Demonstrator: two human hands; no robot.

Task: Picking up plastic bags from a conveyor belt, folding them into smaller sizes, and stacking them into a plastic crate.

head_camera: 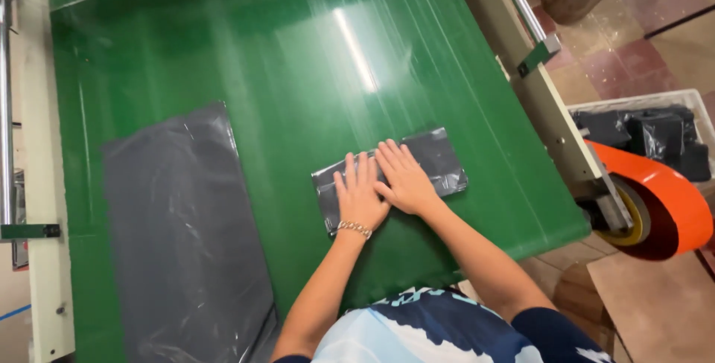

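Two bare hands lay flat, palms down, on a small folded grey plastic bag [439, 160] in the middle of the green conveyor belt [298, 72]. Left hand [359, 195], fingers spread and straight, gripping nothing, pressed the bag's left half; a metal chain bracelet [354, 227] sat on its wrist. Right hand [404, 178], also open and flat, touched the left hand and covered the bag's centre. A larger grey plastic sheet [186, 244] lay unfolded on the belt to the left, well apart from the bag. An orange tape roll [670, 203] stood off the belt's right edge, near a white bin [633, 102] of dark bags.
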